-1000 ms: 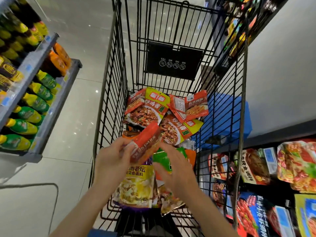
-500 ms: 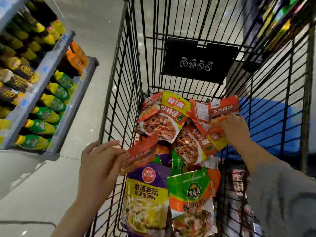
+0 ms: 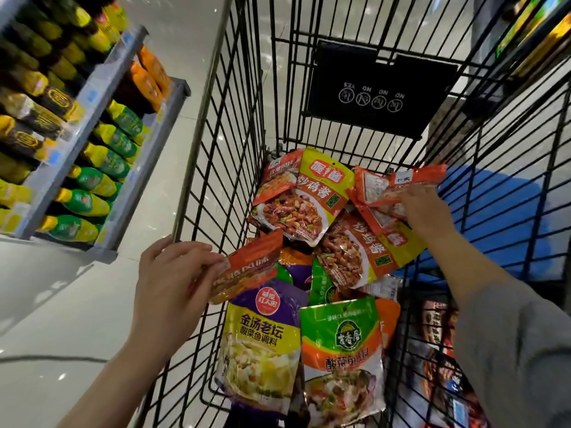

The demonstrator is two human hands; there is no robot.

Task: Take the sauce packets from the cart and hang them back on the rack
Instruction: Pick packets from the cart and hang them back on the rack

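The black wire cart [image 3: 234,168] stood in the aisle, flanked on the left by a shelf [image 3: 102,143] of bottles and on the right by a rack [image 3: 438,359] of hanging packets, seen only through the cart's bars. Inside the cart lay a loose heap of sauce packets [image 3: 309,205], overlapping one another. The left hand [image 3: 173,279] pinched one orange-red packet [image 3: 247,267] by its edge, low beside the cart's left wall. The right hand [image 3: 426,211] was reached deep toward the far right corner, its fingers curled onto another orange packet [image 3: 386,186]; whether the grip was complete could not be told. The likely fault from here was a slip: the film is slick, the left-hand pinch shallow, and lifting one overlapped packet could drag its neighbours along. A packet corner could also snag in the wire grid. Open room lay only upward through the cart's open top; the walls closed in on both forearms.
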